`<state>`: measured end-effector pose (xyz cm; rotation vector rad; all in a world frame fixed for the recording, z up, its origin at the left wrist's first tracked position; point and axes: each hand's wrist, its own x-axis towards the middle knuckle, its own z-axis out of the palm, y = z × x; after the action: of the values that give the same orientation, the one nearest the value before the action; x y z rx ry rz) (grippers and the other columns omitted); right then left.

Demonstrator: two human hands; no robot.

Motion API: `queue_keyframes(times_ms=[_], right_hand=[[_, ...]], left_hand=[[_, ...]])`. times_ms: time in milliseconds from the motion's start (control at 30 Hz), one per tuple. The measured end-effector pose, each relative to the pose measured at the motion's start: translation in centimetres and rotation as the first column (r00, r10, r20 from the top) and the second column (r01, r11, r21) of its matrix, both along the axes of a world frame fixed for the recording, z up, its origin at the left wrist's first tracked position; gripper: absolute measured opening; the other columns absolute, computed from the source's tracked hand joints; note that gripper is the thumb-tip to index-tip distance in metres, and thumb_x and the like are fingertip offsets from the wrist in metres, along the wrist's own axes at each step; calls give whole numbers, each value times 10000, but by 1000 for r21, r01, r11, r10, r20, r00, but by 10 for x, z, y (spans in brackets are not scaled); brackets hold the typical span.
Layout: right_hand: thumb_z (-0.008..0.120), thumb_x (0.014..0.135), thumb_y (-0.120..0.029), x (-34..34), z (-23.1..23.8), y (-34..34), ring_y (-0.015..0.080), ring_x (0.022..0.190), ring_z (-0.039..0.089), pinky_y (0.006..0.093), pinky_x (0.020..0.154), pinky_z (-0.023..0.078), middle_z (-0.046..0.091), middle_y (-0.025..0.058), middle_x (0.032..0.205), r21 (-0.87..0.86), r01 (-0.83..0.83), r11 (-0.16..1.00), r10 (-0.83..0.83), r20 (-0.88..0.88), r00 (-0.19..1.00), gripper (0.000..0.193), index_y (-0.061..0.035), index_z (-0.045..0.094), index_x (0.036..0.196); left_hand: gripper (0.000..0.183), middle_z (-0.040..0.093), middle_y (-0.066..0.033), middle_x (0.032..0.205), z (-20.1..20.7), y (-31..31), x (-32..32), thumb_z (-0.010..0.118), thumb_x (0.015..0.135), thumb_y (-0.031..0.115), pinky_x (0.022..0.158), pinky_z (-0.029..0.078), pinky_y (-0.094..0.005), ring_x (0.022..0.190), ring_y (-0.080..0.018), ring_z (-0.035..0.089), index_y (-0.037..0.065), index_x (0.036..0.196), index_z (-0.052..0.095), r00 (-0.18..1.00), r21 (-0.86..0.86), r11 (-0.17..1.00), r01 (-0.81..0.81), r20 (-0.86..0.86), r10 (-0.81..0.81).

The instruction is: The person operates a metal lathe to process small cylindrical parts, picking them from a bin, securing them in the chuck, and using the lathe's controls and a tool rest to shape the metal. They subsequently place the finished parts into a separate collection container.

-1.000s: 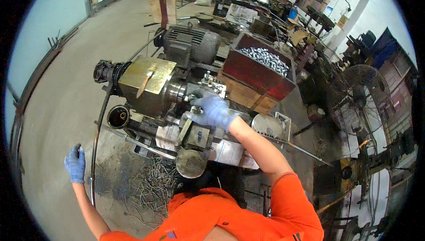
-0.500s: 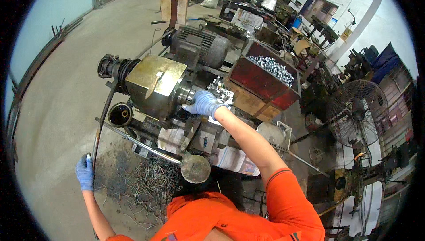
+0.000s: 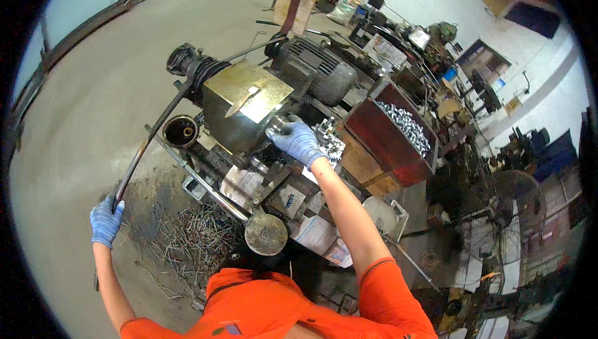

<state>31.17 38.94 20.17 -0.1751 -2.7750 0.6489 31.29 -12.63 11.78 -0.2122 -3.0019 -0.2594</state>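
My left hand [image 3: 106, 221], in a blue knitted glove, is closed around a long dark metal lever [image 3: 141, 152] that slants up to the clamp end of the machine. My right hand [image 3: 298, 142], gloved alike, is wrapped over the round steel chuck [image 3: 278, 124] on the near side of the spindle housing [image 3: 240, 112]. The fingers hide most of the chuck, and whether a workpiece sits in it cannot be seen. A brass-coloured plate [image 3: 249, 84] with a flat pointed piece [image 3: 243, 102] lying on it tops the housing.
A red bin [image 3: 386, 133] of small shiny metal parts stands right of the machine. A motor [image 3: 314, 68] sits behind. Metal shavings [image 3: 193, 233] cover the floor at left. A round-ended chrome lever [image 3: 208, 189] juts toward me; a caged fan [image 3: 507, 205] stands at right.
My view has shifted, so the machine sits further right in it. My left hand has swung the lever outward to the left. My right hand stays at the chuck.
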Motion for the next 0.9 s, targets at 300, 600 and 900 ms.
queue_keyframes(times_ms=[300, 600, 900], right_hand=[[699, 701, -343, 2, 1, -8, 309, 1043, 556, 314, 924, 424, 527, 226, 1198, -30, 52, 998, -49, 116, 992, 419, 12, 654, 920], [678, 739, -280, -1, -2, -8, 264, 1036, 558, 303, 908, 435, 593, 191, 1085, -110, 89, 990, -80, 85, 993, 451, -26, 584, 1099], [713, 696, -337, 111, 46, 28, 338, 1061, 556, 367, 905, 440, 536, 217, 1192, -19, 173, 985, -172, -281, 944, 285, -81, 700, 821]], left_hand=[[141, 594, -113, 661, -62, -93, -98, 565, 771, 153, 531, 423, -430, 561, -311, 557, 90, 896, 556, 903, -309, 947, 84, -377, -203], [141, 620, -117, 691, -43, -102, -172, 548, 775, 161, 594, 459, -409, 624, -291, 613, 93, 896, 574, 975, -498, 867, -25, -204, -88], [288, 619, -199, 896, -125, 48, -156, 569, 829, 268, 725, 482, -390, 789, -318, 601, 25, 981, 600, 939, 609, 787, 100, -320, 129]])
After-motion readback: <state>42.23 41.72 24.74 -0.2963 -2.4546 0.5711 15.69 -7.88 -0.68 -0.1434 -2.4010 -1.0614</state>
